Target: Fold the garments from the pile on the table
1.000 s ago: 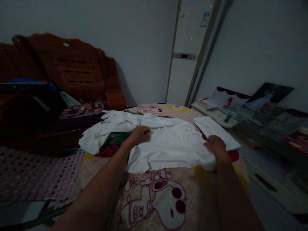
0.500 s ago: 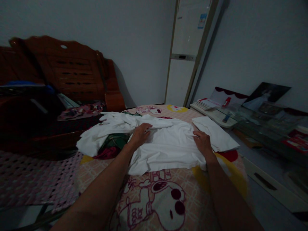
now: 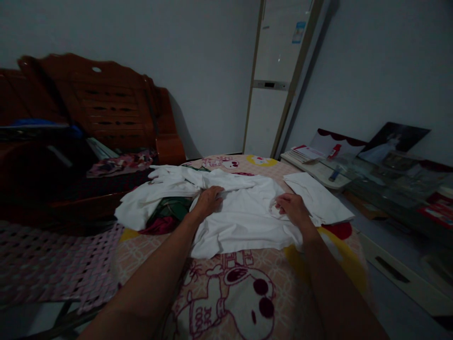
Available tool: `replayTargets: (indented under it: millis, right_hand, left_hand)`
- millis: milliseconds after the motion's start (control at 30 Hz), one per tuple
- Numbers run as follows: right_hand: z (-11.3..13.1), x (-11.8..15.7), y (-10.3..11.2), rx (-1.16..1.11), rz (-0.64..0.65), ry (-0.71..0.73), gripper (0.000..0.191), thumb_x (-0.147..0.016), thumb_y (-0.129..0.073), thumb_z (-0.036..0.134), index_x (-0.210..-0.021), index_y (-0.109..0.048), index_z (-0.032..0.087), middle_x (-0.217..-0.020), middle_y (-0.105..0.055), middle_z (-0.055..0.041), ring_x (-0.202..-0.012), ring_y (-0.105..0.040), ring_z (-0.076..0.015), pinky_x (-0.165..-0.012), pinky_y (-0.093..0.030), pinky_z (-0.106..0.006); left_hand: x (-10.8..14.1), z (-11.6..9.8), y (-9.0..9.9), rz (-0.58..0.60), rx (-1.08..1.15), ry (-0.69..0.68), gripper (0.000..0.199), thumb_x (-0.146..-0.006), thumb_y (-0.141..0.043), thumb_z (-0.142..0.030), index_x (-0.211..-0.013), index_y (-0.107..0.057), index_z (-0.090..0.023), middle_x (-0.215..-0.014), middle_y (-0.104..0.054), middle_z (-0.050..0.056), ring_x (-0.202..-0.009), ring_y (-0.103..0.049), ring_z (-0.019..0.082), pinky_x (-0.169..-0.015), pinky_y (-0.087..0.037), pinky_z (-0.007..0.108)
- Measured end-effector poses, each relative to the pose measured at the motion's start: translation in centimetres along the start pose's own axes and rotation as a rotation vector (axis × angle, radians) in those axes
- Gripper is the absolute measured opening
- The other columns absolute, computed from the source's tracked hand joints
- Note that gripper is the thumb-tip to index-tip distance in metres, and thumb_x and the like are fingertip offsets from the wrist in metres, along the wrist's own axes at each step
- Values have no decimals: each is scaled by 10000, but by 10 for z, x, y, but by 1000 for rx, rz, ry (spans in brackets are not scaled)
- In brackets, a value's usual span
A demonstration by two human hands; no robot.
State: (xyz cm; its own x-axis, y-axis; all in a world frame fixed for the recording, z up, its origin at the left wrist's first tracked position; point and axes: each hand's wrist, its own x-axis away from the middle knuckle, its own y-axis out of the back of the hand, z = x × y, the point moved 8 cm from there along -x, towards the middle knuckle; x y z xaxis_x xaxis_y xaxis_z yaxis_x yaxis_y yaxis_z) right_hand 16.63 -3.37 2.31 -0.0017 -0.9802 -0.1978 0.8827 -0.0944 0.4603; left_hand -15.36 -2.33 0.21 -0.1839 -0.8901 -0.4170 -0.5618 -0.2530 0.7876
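Note:
A white shirt (image 3: 244, 231) lies spread and wrinkled in front of me on a round, cartoon-patterned cloth (image 3: 247, 302). My left hand (image 3: 210, 200) rests on the shirt's left part, fingers stretched out over the fabric. On the other side, my right hand (image 3: 293, 208) has its fingers curled together on the shirt's right edge, pinching a bit of it. Beyond my left hand, more white fabric (image 3: 141, 200) is bunched over dark green cloth (image 3: 172, 208) and dark red cloth (image 3: 161, 225). A folded white garment (image 3: 320, 198) lies flat just right of my right hand.
To the left stand a carved wooden bench (image 3: 106, 104) with clothes on it and a pink woven seat (image 3: 60, 264). At right is a glass-topped cabinet (image 3: 382, 179) holding papers (image 3: 306, 153) and a photo (image 3: 392, 141). A tall white appliance (image 3: 267, 113) stands behind.
My right hand has shifted slightly left and inward, drawing the shirt's right edge in with its fingers. My left hand stays nearly in place on the shirt.

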Motion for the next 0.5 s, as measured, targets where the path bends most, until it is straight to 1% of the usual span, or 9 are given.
replayTargets:
  millis: [67, 100, 167, 233, 333, 367, 433, 500]
  right_hand:
    - [-8, -9, 16, -71, -163, -113, 217, -745, -613, 366, -691, -663, 162, -535, -641, -12, -369, -495, -102, -386, -398, -212]
    - [-14, -14, 21, -73, -214, -179, 216, -756, -611, 368, -704, -659, 164, -509, -625, -6, -343, -475, -101, -366, -385, -214]
    - [-26, -28, 25, -28, -242, -305, 215, -788, -593, 355, -706, -652, 165, -455, -591, 1, -297, -436, -101, -337, -358, -218]
    - [-36, -44, 24, 27, -220, -395, 258, -822, -565, 343, -658, -639, 158, -384, -539, -7, -260, -398, -109, -317, -328, -228]
    - [-46, -67, 19, 81, -189, -473, 367, -848, -543, 367, -563, -617, 148, -288, -450, -31, -220, -348, -136, -288, -281, -257]
    - [-48, -72, 15, 109, -154, -503, 386, -844, -557, 387, -550, -618, 145, -273, -436, -37, -216, -340, -141, -285, -275, -264]
    - [-51, -81, 1, 153, -37, -535, 387, -811, -618, 432, -554, -632, 144, -263, -431, -36, -218, -329, -134, -290, -281, -261]
    - [-49, -88, -12, 158, 66, -513, 362, -760, -681, 464, -576, -652, 154, -267, -437, -22, -233, -334, -121, -310, -308, -252]
  left_hand:
    - [0, 0, 1, -4, -4, 5, 388, -734, -595, -125, -1113, -664, -176, -1118, -694, 112, -1003, -668, 251, -934, -514, 386]
    - [-1, 0, 1, -8, -4, 5, 381, -735, -600, -124, -1104, -667, -187, -1116, -698, 104, -1015, -666, 250, -945, -508, 386]
    - [-1, 2, 1, -18, 0, 6, 369, -739, -604, -122, -1094, -671, -200, -1111, -703, 97, -1036, -662, 252, -964, -499, 389]
    - [-1, 3, 0, -25, 0, 9, 367, -744, -600, -120, -1095, -671, -204, -1108, -706, 99, -1039, -661, 257, -964, -498, 391]
    - [-1, 6, -2, -26, -6, 13, 379, -750, -580, -112, -1110, -667, -192, -1114, -703, 108, -1035, -664, 261, -946, -508, 386]
    - [-1, 7, -3, -26, -7, 13, 383, -749, -575, -108, -1112, -666, -189, -1107, -704, 107, -1027, -666, 258, -939, -511, 381]
    - [-1, 7, -3, -29, -4, 13, 378, -755, -564, -100, -1109, -668, -187, -1074, -708, 102, -1002, -672, 249, -924, -516, 369]
    - [-2, 7, -2, -46, -1, 9, 357, -771, -551, -103, -1098, -669, -186, -1054, -707, 96, -990, -672, 240, -920, -516, 364]
